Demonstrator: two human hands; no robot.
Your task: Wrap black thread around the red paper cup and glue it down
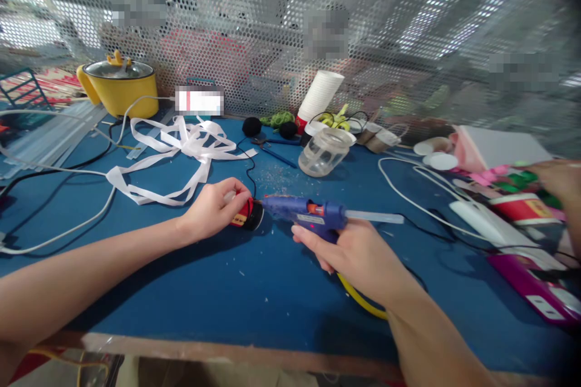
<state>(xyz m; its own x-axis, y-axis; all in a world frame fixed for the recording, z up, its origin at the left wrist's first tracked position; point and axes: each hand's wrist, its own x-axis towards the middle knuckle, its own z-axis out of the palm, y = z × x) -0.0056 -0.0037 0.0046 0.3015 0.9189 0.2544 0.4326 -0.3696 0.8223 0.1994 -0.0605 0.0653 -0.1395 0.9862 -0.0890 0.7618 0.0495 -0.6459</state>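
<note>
My right hand (351, 251) grips the handle of a blue hot glue gun (308, 213) with a clear glue stick (374, 217) sticking out of its back. The gun's nozzle touches a small red and black round object (247, 214) that lies on the blue table (254, 290). My left hand (213, 208) is closed on that object from the left and steadies it. A yellow cord (358, 299) runs down from under the right hand.
Loops of white ribbon (177, 151) lie behind the left hand. A clear jar (324, 151), a stack of white cups (320, 97), black pompoms (252, 127) and a yellow pot (120, 84) stand further back. Cables, boxes and craft bits crowd the right side. Perforated metal screen behind.
</note>
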